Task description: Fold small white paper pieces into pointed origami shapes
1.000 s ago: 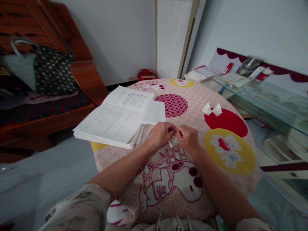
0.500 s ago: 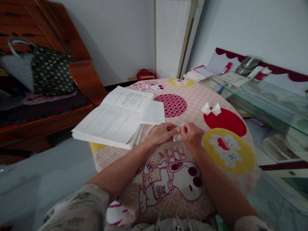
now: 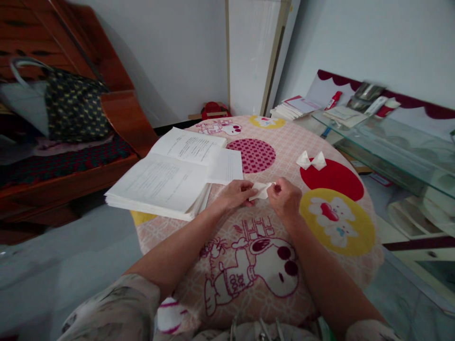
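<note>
The round table (image 3: 287,137) in front of you and the open book (image 3: 159,182) lying on it look unchanged over the last second. Your left hand (image 3: 234,195), just right of the book, has drawn back a little toward it, and your right hand (image 3: 286,196) is farther right of the book, so a gap has opened between them. Well to the right of the book, the bow-shaped folded paper (image 3: 320,161) sits where it was. Smallest is the paper piece (image 3: 262,190), right of the book and between your hands: mostly covered half a second ago, it now shows a broad pale face. Your left thumb and fingers hold its near-book end; your right fingertips pinch the opposite end. That looks like a fold being opened or straightened; its creases are too small to read.
</note>
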Available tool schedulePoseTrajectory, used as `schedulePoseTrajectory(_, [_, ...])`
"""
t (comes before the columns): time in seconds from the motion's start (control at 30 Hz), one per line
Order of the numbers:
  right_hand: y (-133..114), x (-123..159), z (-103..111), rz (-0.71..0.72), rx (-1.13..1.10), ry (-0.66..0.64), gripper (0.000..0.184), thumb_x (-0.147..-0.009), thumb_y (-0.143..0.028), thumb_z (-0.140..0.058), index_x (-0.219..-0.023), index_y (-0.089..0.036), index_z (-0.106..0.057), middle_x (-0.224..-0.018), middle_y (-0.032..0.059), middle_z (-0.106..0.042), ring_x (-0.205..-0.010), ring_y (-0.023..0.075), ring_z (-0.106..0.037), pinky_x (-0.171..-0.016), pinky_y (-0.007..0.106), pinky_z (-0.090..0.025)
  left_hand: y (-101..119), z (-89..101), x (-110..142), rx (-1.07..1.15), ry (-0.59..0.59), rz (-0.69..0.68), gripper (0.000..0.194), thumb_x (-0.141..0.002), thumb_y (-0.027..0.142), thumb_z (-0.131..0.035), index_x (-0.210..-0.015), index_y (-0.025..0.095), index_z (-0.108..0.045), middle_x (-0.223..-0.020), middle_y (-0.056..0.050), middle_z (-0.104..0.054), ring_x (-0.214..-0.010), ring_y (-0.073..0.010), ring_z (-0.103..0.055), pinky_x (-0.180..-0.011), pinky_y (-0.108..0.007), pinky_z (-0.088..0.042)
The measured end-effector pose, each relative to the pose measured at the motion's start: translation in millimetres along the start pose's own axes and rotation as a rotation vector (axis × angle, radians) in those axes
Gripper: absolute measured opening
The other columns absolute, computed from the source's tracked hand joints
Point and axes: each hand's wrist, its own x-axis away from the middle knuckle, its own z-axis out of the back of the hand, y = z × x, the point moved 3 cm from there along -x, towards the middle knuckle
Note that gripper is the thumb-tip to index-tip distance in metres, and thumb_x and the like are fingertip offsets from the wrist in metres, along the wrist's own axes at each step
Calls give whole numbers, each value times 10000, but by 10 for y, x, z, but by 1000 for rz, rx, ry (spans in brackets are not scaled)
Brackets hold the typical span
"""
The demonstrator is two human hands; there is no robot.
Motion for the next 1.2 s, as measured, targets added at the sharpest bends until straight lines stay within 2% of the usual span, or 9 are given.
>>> schedulePoseTrajectory(0.1, [-36,5,9,12,73,-45,144,-793,-200,-498,-651,-202,-520,-577,9,-538,-544,139,-396,-559,287,-234,-18,46,-36,27,54,-29,191,-854,279,-674,-799,96,-680,-684,-23,-630,-591,-90,-616,-579,-184,-517])
schedulePoseTrajectory(0.23, [-92,11,39,52,116,-44,156,-810,-192,-471,-670,-191,-538,-619,22,-568,-552,136,-393,-563,290,-222,-46,65,-69,60,96,-41,143,-842,230,-656,-815,93,-691,-704,-29,-647,-621,-95,-622,-606,-196,-527])
schedulePoseTrajectory(0.37, [-117,12,61,86,147,-21,175,-820,-181,-457,-671,-185,-548,-630,35,-581,-563,140,-405,-563,295,-221,-33,70,-70,37,89,-70,150,-836,233,-645,-797,94,-688,-696,-21,-638,-606,-87,-601,-583,-192,-487])
schedulePoseTrajectory(0.5, [-122,9,77,103,178,-3,185,-822,-177,-461,-662,-186,-554,-638,43,-593,-569,144,-417,-563,301,-222,32,70,-27,-82,72,-118,198,-831,279,-662,-823,88,-711,-660,-13,-625,-568,-80,-544,-538,-193,-418])
schedulePoseTrajectory(0.73, [-115,5,72,101,191,-12,184,-826,-172,-470,-670,-185,-566,-642,42,-593,-574,147,-422,-564,304,-216,55,53,16,-120,92,-135,331,-687,261,-792,-971,102,-732,-827,-54,-728,-755,-144,-657,-662,-224,-502])
schedulePoseTrajectory(0.93, [-106,15,59,123,206,21,182,-823,-162,-472,-667,-187,-563,-635,38,-583,-573,149,-414,-563,306,-212,-5,77,-24,-131,99,-119,254,-738,242,-733,-947,99,-740,-799,-49,-727,-710,-137,-656,-640,-224,-510])
schedulePoseTrajectory(1.1, [-109,15,62,154,205,53,176,-816,-149,-479,-664,-186,-559,-630,34,-569,-572,149,-414,-559,308,-212,-39,78,-59,-87,58,-94,282,-759,190,-662,-1011,91,-743,-834,-50,-736,-675,-108,-643,-646,-213,-505])
schedulePoseTrajectory(1.2, [-108,14,59,146,213,44,174,-817,-152,-478,-665,-189,-555,-626,28,-561,-574,148,-406,-556,302,-211,-12,68,-43,-210,86,-108,300,-755,156,-631,-1025,111,-754,-861,-39,-746,-683,-107,-641,-630,-198,-485])
